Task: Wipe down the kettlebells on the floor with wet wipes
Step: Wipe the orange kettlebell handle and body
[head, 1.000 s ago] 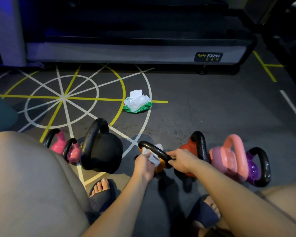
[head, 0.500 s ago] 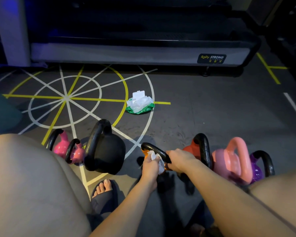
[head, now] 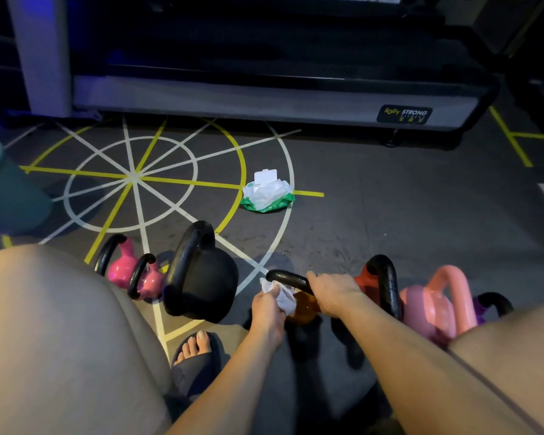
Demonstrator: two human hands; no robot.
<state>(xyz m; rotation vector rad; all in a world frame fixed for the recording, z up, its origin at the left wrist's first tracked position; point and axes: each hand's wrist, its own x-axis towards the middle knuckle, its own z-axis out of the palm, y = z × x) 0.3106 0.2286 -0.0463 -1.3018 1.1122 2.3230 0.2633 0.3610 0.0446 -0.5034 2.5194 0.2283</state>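
Observation:
An orange kettlebell [head: 303, 307] with a black handle stands on the floor between my knees. My right hand [head: 335, 291] grips the right part of that handle. My left hand [head: 269, 307] presses a crumpled white wet wipe [head: 281, 293] against the handle's left end and the bell's shoulder. Left of it stand a big black kettlebell [head: 201, 277] and two small pink kettlebells [head: 129, 268]. To the right are a red kettlebell [head: 379, 284], a salmon-pink kettlebell [head: 437, 304] and a purple kettlebell [head: 490, 304], partly hidden by my right leg.
An open green-and-white wet wipe pack [head: 267, 194] lies on the floor further ahead. A treadmill base [head: 264, 98] runs across the back. A teal bin [head: 4, 189] stands at the left. My sandalled foot [head: 197, 350] rests below the black kettlebell.
My left hand with the wipe has slid down from the top of the handle toward the bell's left shoulder. The right hand keeps its hold.

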